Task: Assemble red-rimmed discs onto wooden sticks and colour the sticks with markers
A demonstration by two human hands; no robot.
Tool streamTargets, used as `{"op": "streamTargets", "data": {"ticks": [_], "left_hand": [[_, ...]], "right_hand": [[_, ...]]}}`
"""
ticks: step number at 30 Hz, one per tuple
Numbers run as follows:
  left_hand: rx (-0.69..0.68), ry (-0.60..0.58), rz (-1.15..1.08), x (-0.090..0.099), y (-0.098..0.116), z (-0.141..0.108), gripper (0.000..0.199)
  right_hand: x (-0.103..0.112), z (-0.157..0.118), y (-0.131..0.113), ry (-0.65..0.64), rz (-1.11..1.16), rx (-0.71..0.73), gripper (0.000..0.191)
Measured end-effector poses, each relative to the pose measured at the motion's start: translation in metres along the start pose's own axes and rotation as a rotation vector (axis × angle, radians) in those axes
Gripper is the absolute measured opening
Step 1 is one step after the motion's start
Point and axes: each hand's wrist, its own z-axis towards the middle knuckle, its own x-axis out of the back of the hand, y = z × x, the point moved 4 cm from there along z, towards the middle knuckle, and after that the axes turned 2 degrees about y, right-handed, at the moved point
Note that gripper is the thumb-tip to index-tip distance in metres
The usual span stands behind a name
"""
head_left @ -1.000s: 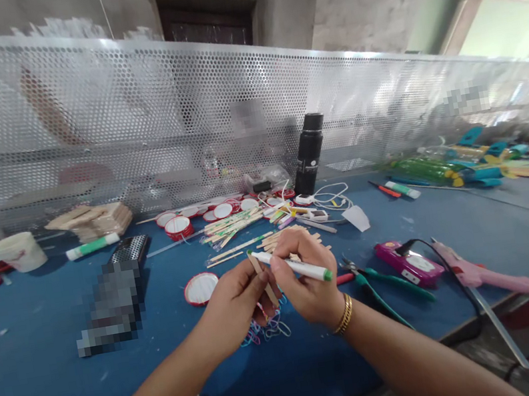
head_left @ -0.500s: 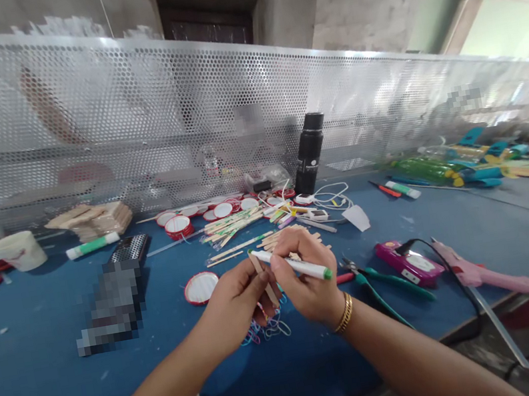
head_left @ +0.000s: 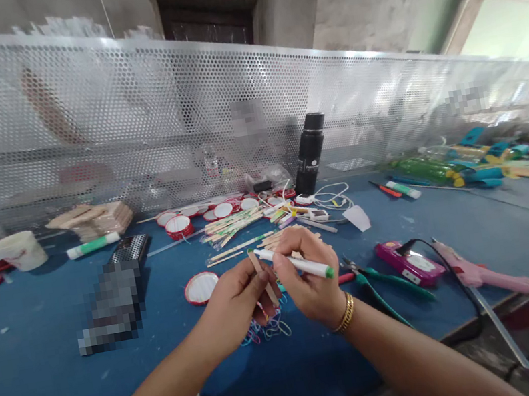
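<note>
My left hand point(head_left: 241, 296) pinches a flat wooden stick point(head_left: 264, 279) that is tilted, with a green mark at its upper end. My right hand point(head_left: 310, 275) grips a white marker point(head_left: 300, 263) with a green end; its tip points left, close to the top of the stick. Below my fingers lies a tangle of coloured elastic loops point(head_left: 269, 329). Behind my hands are several wooden sticks point(head_left: 233, 227), some with green marks. A white disc with a red rim point(head_left: 201, 288) lies left of my left hand.
On the blue table point(head_left: 64, 394) are a dark phone-like object point(head_left: 115, 294), a cup point(head_left: 20, 251), green-handled pliers point(head_left: 380, 283), a purple device point(head_left: 410, 263) and a pink glue gun point(head_left: 485, 272). A black bottle point(head_left: 308, 153) stands near the perforated metal screen point(head_left: 138, 111).
My right hand and the marker have shifted slightly right, drawing the marker's tip a little away from the stick's green end. My left hand has hardly moved.
</note>
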Motion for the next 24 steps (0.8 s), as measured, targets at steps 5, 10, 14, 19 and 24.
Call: {"op": "streamTargets", "data": {"ticks": [5, 10, 14, 19, 24], "left_hand": [[-0.003, -0.001, 0.002, -0.0002, 0.0005, 0.0001, 0.042], [0.011, 0.016, 0.005, 0.0, 0.0011, 0.0002, 0.041], [0.013, 0.014, 0.007, -0.0003, 0.0016, -0.0001, 0.041], [0.012, 0.016, 0.015, -0.0003, 0.0018, 0.0003, 0.041], [0.005, 0.022, 0.004, -0.0001, 0.0011, 0.0002, 0.042]], "right_hand": [[-0.0008, -0.0005, -0.0008, 0.0, 0.039, 0.011, 0.012], [0.0002, -0.0011, 0.0023, 0.014, 0.011, 0.006, 0.011], [0.0002, -0.0014, 0.0009, 0.015, 0.042, 0.015, 0.012], [-0.0003, -0.0018, 0.0005, 0.004, 0.031, 0.007, 0.012], [0.0008, -0.0013, 0.0015, 0.023, 0.028, 0.008, 0.011]]}}
